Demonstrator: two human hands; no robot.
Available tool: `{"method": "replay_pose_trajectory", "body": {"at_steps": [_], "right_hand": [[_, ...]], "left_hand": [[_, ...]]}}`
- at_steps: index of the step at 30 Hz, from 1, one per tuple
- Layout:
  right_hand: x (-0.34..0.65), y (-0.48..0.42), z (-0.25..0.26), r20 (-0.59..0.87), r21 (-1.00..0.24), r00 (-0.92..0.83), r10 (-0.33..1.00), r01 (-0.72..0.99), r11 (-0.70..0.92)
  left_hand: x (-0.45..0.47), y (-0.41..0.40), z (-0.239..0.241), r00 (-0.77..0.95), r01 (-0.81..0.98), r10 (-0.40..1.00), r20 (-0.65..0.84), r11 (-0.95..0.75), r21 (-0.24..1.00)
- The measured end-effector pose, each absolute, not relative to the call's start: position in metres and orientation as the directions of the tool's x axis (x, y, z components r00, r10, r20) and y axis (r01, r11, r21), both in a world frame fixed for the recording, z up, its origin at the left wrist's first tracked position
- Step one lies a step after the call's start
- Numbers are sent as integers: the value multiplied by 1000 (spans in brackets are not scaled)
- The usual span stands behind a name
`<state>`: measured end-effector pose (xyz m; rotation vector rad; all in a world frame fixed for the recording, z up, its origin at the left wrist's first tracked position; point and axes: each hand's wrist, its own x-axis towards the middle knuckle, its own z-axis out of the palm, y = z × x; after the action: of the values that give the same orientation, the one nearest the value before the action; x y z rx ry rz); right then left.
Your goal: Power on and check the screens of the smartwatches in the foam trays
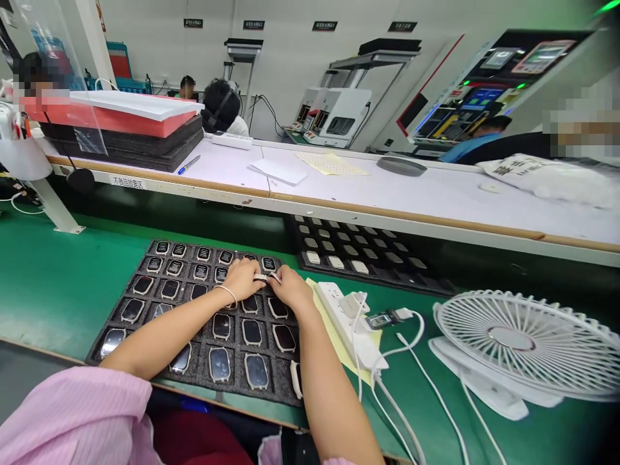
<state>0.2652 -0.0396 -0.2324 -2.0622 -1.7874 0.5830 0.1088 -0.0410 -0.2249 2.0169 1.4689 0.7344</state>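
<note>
A black foam tray (145,248) lies on the green belt in front of me, its pockets filled with several smartwatch bodies (219,363). Both my hands rest over the tray's far right part. My left hand (242,279) and my right hand (290,288) meet there, fingers curled and pinched together on one small light-coloured watch body (265,277) held between them. White finger cots cover some fingertips. A thin bracelet circles my left wrist.
A second black tray (368,255) with watch bodies lies farther back. Right of my hands sit a white power strip (346,320) with cables and a white desk fan (523,345). A raised white shelf (387,187) holds papers, foam stacks, a pen. Other people sit beyond it.
</note>
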Motion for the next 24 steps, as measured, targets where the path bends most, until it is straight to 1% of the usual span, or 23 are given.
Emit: {"method": "replay_pose_trajectory", "body": {"at_steps": [2,5,7,9,11,13,15,16,17,19,22,24], "right_hand": [[261,-38,-233,-39,-641,123,992,758,-119],[249,-38,-235,-15,-832,92,996,551,-63],[234,-40,-238,-33,-925,25,999,378,-40],[214,-43,-241,-59,-977,-76,995,208,-42],[192,-44,-243,-71,-996,-175,982,69,-60],[173,-45,-245,-93,-983,-275,957,-127,-132],[160,-46,-245,-122,-911,-368,922,-326,-251],[157,-47,-244,-134,-865,-405,904,-397,-306],[156,-49,-243,-140,-830,-427,893,-440,-341],[160,-52,-242,-136,-810,-440,888,-467,-355],[175,-55,-242,-108,-810,-440,891,-481,-336],[184,-55,-243,-99,-826,-437,894,-465,-319]], "left_hand": [[95,-39,-216,271,567,957,108,-249,786],[66,-34,-205,231,417,971,66,-160,895],[43,-32,-204,173,343,984,31,-90,935],[21,-33,-209,92,298,996,7,-34,954],[3,-37,-218,18,274,1000,-6,1,962],[-8,-43,-229,-42,270,999,1,10,963],[-13,-49,-237,-91,282,995,27,0,959],[-13,-51,-241,-108,292,993,44,-11,956],[-13,-53,-243,-117,301,991,62,-24,953],[-10,-57,-245,-114,321,989,97,-56,945],[-7,-64,-243,-86,350,988,131,-93,932],[-7,-69,-239,-49,401,990,135,-104,910]]}}
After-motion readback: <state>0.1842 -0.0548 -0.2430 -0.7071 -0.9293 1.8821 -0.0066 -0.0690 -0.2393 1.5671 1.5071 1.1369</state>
